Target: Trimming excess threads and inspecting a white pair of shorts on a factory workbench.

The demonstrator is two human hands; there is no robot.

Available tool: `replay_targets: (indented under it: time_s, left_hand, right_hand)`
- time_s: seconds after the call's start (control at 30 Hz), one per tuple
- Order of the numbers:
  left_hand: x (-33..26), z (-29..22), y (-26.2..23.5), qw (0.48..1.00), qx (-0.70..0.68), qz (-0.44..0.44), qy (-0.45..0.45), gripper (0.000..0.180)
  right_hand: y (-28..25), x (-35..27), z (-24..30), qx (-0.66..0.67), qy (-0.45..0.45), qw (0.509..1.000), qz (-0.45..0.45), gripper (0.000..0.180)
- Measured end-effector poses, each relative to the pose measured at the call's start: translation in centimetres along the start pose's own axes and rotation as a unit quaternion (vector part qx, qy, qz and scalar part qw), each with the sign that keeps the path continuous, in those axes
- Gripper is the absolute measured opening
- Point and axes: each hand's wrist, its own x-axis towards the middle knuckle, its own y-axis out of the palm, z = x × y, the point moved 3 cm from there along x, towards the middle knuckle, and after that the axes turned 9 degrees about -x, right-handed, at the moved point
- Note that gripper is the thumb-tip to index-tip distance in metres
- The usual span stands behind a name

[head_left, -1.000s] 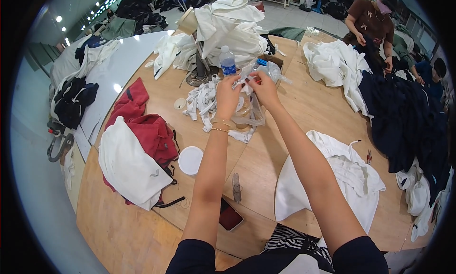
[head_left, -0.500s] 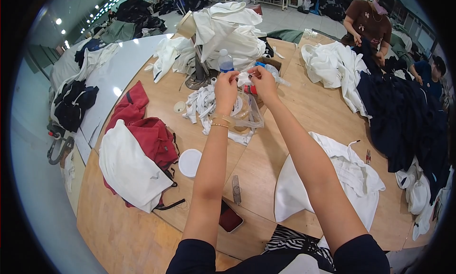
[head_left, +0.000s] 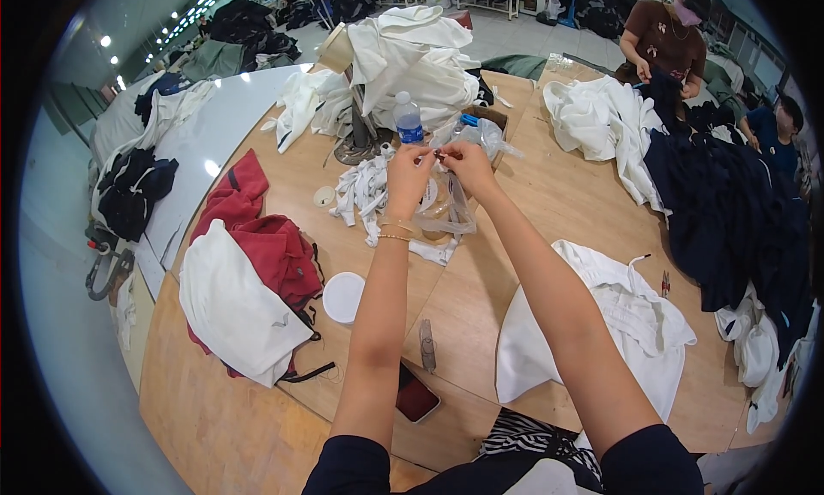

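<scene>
Both my arms reach out over the middle of the table. My left hand [head_left: 407, 179] is closed in a pinch, and the fingertips of my right hand [head_left: 469, 166] are pinched right beside it. Whatever lies between the fingertips is too small to make out. Under the hands is a clear plastic bag [head_left: 459, 219] with something round and tan in it. A heap of white cloth strips [head_left: 360, 186] lies by my left wrist. A water bottle [head_left: 408, 117] with a blue label stands just beyond my fingers.
White garments [head_left: 421, 70] are heaped on a stand at the back. Red cloth [head_left: 273, 250] under a white piece [head_left: 232, 302], a round white lid [head_left: 343, 298], a phone [head_left: 418, 394] and white shorts [head_left: 609, 302] lie nearer. A person [head_left: 669, 36] handles dark garments [head_left: 721, 212] at right.
My hands have come down slightly and their fingertips are closer together. The white piece seen between them and the red thing below the right hand no longer show.
</scene>
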Motion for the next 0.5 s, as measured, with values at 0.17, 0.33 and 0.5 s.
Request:
replay_targets:
  time_s: [0.17,0.33,0.5]
  left_hand:
    - [-0.1,0.4,0.7,1.0,-0.02,0.022,-0.004,0.017]
    - [-0.2,1.1,0.0,0.998,-0.041,0.002,-0.041,0.017]
    - [0.0,1.1,0.2,0.996,-0.068,0.03,-0.048,0.017]
  right_hand:
    - [-0.1,0.1,-0.4,-0.012,0.023,0.999,-0.021,0.02]
    - [0.2,-0.5,0.3,0.009,0.04,0.999,-0.003,0.025]
    - [0.1,-0.6,0.3,0.094,0.074,0.993,0.015,0.026]
